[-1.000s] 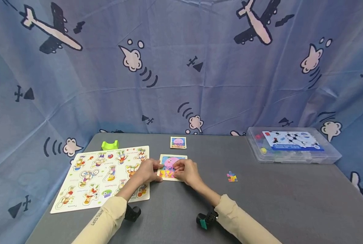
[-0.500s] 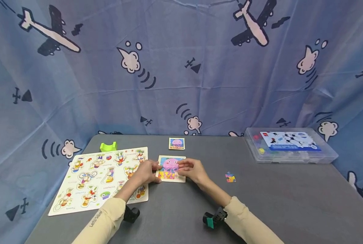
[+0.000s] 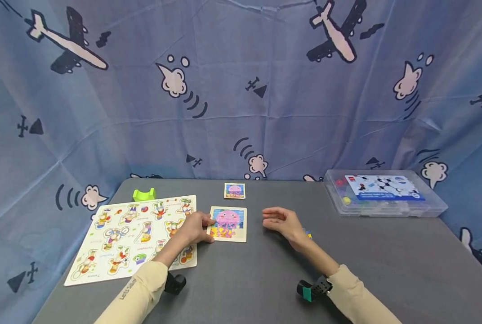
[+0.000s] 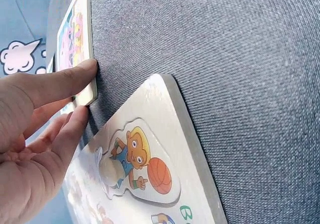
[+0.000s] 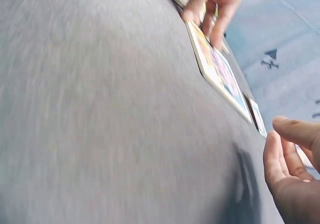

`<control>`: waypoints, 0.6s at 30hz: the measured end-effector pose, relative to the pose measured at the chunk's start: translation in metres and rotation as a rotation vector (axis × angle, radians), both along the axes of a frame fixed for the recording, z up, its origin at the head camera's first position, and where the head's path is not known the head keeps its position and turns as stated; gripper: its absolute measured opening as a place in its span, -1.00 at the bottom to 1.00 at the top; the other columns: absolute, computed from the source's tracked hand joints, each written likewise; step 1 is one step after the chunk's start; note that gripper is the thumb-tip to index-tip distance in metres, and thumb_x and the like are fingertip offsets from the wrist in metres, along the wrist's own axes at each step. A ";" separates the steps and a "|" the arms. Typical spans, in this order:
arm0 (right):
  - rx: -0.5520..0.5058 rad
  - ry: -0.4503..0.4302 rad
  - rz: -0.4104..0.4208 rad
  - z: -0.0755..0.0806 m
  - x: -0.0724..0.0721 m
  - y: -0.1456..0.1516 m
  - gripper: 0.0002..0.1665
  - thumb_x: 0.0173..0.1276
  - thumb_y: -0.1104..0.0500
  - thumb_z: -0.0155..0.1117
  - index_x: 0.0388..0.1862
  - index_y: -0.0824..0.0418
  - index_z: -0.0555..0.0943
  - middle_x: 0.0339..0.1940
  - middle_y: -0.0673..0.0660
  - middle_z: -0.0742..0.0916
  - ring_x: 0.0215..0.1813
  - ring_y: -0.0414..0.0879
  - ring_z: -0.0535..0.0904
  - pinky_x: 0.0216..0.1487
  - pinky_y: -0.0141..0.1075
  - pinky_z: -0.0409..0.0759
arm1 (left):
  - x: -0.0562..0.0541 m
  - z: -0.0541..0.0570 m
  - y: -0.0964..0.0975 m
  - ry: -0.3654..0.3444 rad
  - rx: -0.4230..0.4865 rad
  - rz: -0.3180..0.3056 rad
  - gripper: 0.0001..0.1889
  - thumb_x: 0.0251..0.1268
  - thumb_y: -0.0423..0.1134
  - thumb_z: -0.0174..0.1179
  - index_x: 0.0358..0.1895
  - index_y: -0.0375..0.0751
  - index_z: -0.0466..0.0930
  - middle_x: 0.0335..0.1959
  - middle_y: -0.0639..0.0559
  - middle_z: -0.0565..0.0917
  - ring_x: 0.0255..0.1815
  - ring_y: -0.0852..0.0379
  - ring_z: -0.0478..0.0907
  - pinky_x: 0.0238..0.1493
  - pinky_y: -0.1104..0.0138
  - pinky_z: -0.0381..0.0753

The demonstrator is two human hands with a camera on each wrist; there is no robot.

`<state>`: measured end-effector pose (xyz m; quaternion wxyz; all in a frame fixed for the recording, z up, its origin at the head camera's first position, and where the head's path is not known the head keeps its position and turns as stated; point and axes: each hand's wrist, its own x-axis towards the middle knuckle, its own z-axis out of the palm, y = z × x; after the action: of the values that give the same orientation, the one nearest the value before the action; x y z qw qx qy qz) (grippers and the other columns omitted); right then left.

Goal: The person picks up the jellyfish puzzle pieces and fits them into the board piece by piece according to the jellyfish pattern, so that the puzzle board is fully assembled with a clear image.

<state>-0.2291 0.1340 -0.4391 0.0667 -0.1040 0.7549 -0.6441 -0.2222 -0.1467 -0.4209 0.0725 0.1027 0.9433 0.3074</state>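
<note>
A small jigsaw puzzle (image 3: 227, 219) with a pink jellyfish lies flat on the grey table, a bare wood-coloured patch at its lower right. My left hand (image 3: 193, 228) holds its left side; in the left wrist view the thumb and a finger are at the corner of the puzzle (image 4: 75, 44). Apart from the puzzle, to its right, my right hand (image 3: 283, 222) hovers with loosely bent fingers and nothing between them. A loose puzzle piece (image 3: 308, 235) lies behind the right wrist, mostly hidden. The right hand (image 5: 295, 159) is also empty in the right wrist view.
A large wooden peg puzzle board (image 3: 99, 240) of sports figures lies under the left forearm. Behind it stands a green block (image 3: 144, 195). A small jellyfish picture card (image 3: 234, 191) lies beyond the puzzle. At the back right is a clear plastic box (image 3: 370, 209).
My right hand has come off the puzzle's right side and moved right, now covering most of the loose piece. My left hand has stayed at the puzzle's left edge.
</note>
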 end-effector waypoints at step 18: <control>0.065 0.023 -0.054 0.005 0.011 0.078 -0.48 0.28 0.38 0.27 0.17 0.61 0.41 0.07 0.53 0.57 -0.06 -0.20 0.64 -0.06 -0.42 0.61 | 0.001 0.000 0.001 0.007 -0.022 0.003 -0.50 -0.23 -0.40 0.55 -0.06 -0.38 0.69 0.07 -0.29 0.60 0.11 -0.17 0.52 0.18 0.09 0.46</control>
<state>-0.2184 0.2120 -0.4345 0.0440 -0.0886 0.7787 -0.6195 -0.2216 -0.1458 -0.4208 0.0698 0.1018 0.9469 0.2968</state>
